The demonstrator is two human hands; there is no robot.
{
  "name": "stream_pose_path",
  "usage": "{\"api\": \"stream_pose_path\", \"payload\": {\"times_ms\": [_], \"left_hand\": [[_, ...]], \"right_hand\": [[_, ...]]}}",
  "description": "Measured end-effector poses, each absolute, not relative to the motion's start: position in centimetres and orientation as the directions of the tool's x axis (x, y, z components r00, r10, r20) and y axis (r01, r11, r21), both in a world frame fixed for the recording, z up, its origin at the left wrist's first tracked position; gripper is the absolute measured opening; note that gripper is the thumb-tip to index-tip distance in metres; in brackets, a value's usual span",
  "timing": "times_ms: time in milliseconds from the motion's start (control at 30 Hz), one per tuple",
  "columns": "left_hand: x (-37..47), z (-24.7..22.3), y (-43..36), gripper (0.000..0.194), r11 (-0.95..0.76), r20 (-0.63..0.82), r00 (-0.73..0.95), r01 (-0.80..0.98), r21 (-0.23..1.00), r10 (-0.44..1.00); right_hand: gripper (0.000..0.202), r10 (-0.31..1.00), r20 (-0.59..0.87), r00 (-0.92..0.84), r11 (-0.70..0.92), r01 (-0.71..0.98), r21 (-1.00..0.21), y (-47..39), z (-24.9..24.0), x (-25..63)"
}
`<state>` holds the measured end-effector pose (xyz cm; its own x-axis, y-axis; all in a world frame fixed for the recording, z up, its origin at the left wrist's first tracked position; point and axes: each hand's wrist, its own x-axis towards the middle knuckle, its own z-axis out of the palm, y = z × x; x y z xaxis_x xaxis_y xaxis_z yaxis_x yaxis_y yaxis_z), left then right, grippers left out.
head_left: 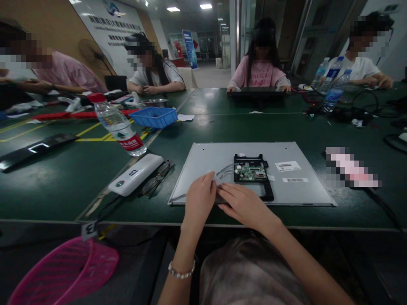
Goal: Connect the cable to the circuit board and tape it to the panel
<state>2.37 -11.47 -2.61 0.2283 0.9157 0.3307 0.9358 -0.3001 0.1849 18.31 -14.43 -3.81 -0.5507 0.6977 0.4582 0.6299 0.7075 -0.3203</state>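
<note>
Silver-grey flat panel [211, 159] bearing a green circuit board [249, 173], both hands [199, 198] clamped together on grey cables [227, 168]

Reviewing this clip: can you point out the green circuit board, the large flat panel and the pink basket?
Green circuit board [251, 173]: head view, middle of its face.
Large flat panel [211, 157]: head view, bare surface left of the board.
Pink basket [103, 264]: head view, its wall.

The panel [206, 157] looks like smooth matt metal, its bracket [269, 192] plastic, the tabletop [286, 127] glossy.
</note>
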Motion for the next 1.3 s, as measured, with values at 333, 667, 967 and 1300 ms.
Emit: {"api": "stream_pose_path", "payload": {"times_ms": [333,667,967,1300], "left_hand": [[3.5,-2.9,-12.0,0.029,-0.164,0.291,0.125,0.98,0.116,0.949],[3.6,-2.8,-11.6,0.034,-0.165,0.304,0.137,0.984,0.067,0.943],[2.0,-3.7,-11.0,0.031,-0.285,0.382,0.105,0.845,0.452,0.918],[2.1,-2.5,-11.9,0.023,-0.448,0.6,0.047,0.713,0.539,0.798]], "right_hand": [[0.049,0.746,0.372,-0.552,0.666,0.63,-0.401,-15.3,-4.1,18.9],[0.045,0.775,0.363,-0.517,0.631,0.643,-0.433,-16.5,-3.8,19.2],[0.04,0.797,0.381,-0.469,0.601,0.681,-0.418,-16.8,-3.9,19.1],[0.036,0.784,0.467,-0.41,0.603,0.681,-0.415,-17.2,-4.0,19.4]]}}
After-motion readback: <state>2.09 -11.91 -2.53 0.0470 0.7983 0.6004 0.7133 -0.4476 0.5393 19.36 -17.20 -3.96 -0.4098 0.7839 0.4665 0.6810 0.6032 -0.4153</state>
